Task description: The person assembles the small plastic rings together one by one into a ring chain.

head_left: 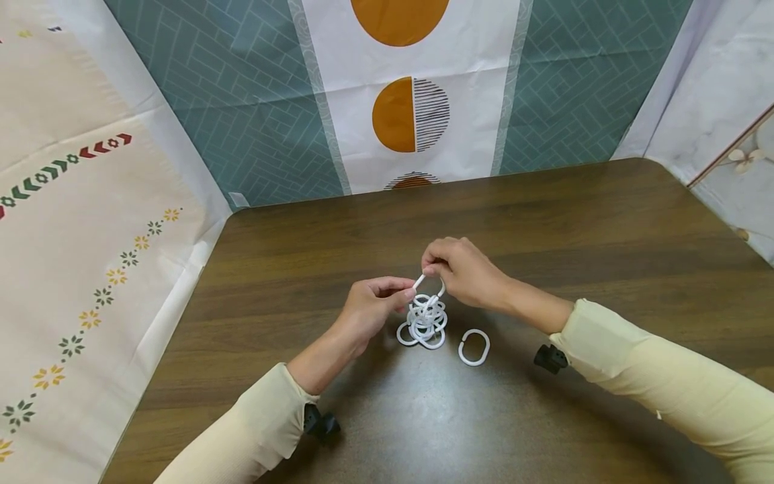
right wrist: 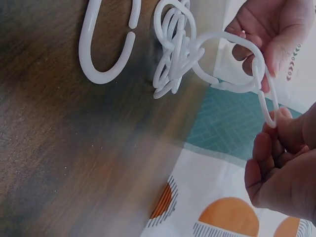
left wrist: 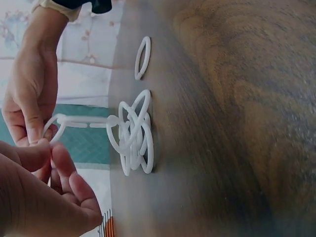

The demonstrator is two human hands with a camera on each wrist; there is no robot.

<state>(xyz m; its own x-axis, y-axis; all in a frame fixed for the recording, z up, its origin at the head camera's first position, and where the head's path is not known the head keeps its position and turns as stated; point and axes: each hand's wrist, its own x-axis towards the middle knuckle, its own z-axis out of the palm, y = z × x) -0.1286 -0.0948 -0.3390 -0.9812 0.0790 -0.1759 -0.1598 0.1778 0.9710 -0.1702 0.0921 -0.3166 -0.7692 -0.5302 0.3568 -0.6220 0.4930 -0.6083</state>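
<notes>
A chain of linked white plastic curtain rings (head_left: 426,321) lies bunched in a heap on the brown table, one end lifted. My left hand (head_left: 371,306), left of the heap, pinches the raised end ring between thumb and fingers. From the upper right, my right hand (head_left: 464,269) pinches the same end ring (right wrist: 274,106). Another link (left wrist: 84,120) hangs between that ring and the heap. To the right of the heap lies a separate ring (head_left: 474,347), flat on the table, with a gap in its side (right wrist: 91,44). Fingers partly cover the end ring in every view.
The wood-grain table (head_left: 290,269) extends around both hands. Behind it hangs a green and white patterned cloth (head_left: 242,101), and a cream embroidered cloth (head_left: 72,269) is on the left. Dark wrist devices (head_left: 320,425) sit under both sleeves.
</notes>
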